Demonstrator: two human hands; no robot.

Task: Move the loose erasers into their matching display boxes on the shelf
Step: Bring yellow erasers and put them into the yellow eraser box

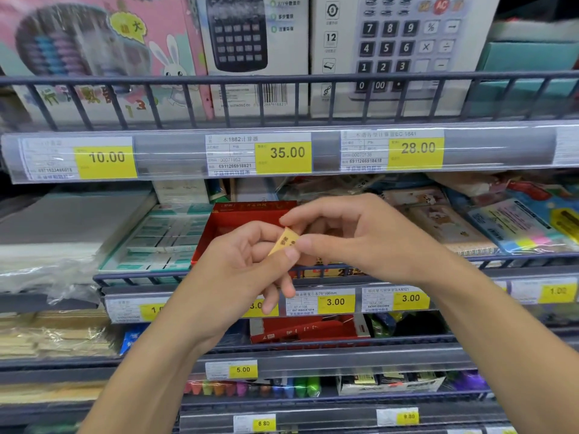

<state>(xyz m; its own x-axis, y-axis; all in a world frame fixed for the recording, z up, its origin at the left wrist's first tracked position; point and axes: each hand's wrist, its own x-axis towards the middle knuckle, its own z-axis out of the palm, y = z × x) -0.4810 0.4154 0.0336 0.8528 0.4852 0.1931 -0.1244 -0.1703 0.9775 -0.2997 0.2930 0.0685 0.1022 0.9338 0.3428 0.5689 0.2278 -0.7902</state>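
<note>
A small yellow eraser (284, 241) with red print is held up in front of the middle shelf. My left hand (247, 267) pinches its lower end between thumb and fingers. My right hand (354, 233) pinches its upper end from the right. Just behind both hands an open red display box (232, 220) stands on the shelf, its inside mostly hidden by my hands. A teal and white display box (163, 236) of wrapped erasers lies to its left.
A wire rail (141, 278) runs along the shelf front below the boxes. Calculator boxes (404, 48) fill the shelf above. Notebooks and sticky notes (517, 227) lie to the right. More red boxes (307, 330) sit on the shelf below.
</note>
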